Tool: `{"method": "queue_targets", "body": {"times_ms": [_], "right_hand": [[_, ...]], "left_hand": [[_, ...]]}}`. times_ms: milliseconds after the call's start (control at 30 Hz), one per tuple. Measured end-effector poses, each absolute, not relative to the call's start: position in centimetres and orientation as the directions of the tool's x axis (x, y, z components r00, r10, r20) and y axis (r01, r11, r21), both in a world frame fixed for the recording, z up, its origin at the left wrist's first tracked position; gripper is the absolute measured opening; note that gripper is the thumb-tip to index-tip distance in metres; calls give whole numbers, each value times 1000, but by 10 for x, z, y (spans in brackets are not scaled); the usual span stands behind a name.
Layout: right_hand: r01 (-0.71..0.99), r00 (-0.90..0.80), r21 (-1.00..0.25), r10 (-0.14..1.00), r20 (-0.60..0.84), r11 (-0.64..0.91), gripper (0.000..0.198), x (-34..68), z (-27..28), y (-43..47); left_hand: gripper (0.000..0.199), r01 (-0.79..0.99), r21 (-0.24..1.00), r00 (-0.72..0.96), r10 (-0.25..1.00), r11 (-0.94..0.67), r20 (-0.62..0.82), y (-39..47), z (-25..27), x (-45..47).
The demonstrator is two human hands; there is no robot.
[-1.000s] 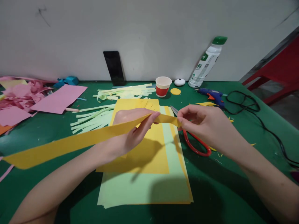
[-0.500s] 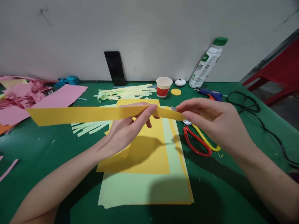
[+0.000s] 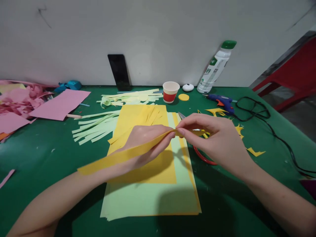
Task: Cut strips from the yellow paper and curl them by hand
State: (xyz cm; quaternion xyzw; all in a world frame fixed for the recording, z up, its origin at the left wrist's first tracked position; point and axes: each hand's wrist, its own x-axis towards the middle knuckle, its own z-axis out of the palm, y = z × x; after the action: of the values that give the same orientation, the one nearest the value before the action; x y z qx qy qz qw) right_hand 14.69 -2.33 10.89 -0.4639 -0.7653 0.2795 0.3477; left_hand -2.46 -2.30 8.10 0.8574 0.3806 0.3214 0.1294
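A long yellow paper strip is pinched near its right end by my left hand, and its free length runs back over my left wrist. Close beside it, my right hand grips the same strip between thumb and forefinger. Below lie a yellow paper sheet and several cut yellow strips, on top of pale green sheets. Scissors with a red and a yellow handle rest on the table, partly covered by my right hand.
Fringed green paper lies left of the stack, and pink paper beyond it. At the back stand a phone, a paper cup and a leaning bottle. A glue gun with a cord and yellow scraps are on the right.
Both hands have come together along the strip, my right hand moving left and slightly down. The strip's left end has swung down and toward me, onto my left forearm.
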Motion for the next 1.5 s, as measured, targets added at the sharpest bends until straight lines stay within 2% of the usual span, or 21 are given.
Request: {"method": "queue_targets", "body": {"times_ms": [67, 233, 467, 667, 833, 1000, 1200, 1367, 1500], "right_hand": [[524, -317, -742, 904, 285, 418, 8, 148, 109, -23], [540, -346, -715, 891, 293, 444, 8, 147, 107, -24], [548, -378, -673, 865, 330, 497, 14, 145, 106, -23], [541, -362, -704, 883, 300, 461, 11, 149, 106, -21], [582, -367, -700, 902, 227, 413, 9, 152, 106, -19], [633, -350, -682, 921, 172, 368, 8, 156, 107, -18], [644, -342, -693, 932, 119, 325, 8, 160, 108, -15], [652, -291, -718, 955, 63, 246, 10, 164, 110, -11], [640, -271, -741, 962, 31, 204, 10, 170, 110, -8]], "left_hand": [[24, 586, 427, 527, 724, -689, 445, -23, 80, -25], [20, 581, 447, 553, 733, -680, 397, -24, 80, -24], [21, 575, 418, 570, 711, -703, 412, -23, 71, -25], [21, 545, 463, 503, 715, -699, 486, -23, 75, -25], [24, 571, 481, 481, 746, -665, 461, -22, 81, -25], [34, 570, 563, 424, 801, -598, 422, -19, 85, -27], [30, 522, 607, 453, 798, -599, 398, -17, 89, -32], [33, 480, 732, 336, 872, -483, 356, -16, 94, -35], [32, 433, 779, 311, 886, -454, 344, -14, 97, -39]]}}
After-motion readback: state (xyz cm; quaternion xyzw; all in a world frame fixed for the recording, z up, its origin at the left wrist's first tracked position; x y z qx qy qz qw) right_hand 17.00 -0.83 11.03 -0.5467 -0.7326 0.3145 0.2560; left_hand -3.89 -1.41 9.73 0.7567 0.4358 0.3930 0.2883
